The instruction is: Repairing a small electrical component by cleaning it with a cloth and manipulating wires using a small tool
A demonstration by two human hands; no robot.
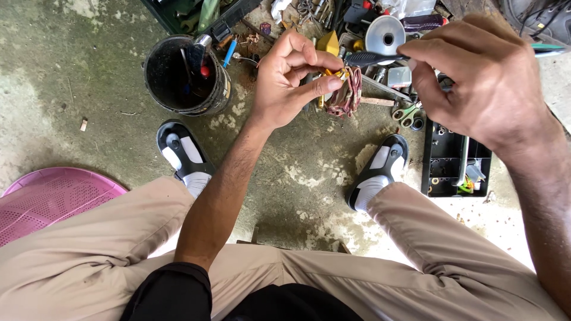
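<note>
My left hand point(291, 80) is raised above the floor and pinches a small yellow part point(334, 74) between thumb and fingers. My right hand point(482, 83) grips a slim black tool point(372, 57) whose tip points left and meets the yellow part. A bundle of reddish wire point(351, 92) lies on the floor just behind the hands. Both forearms rise from my lap, over beige trousers.
A black bucket point(156, 80) with tools stands at the upper left. A black parts tray point(443, 169) lies on the right, by my right sandal point(380, 172). My left sandal point(178, 148) rests on the concrete floor. A pink mesh lid point(47, 199) lies at left. Several scattered tools lie along the top.
</note>
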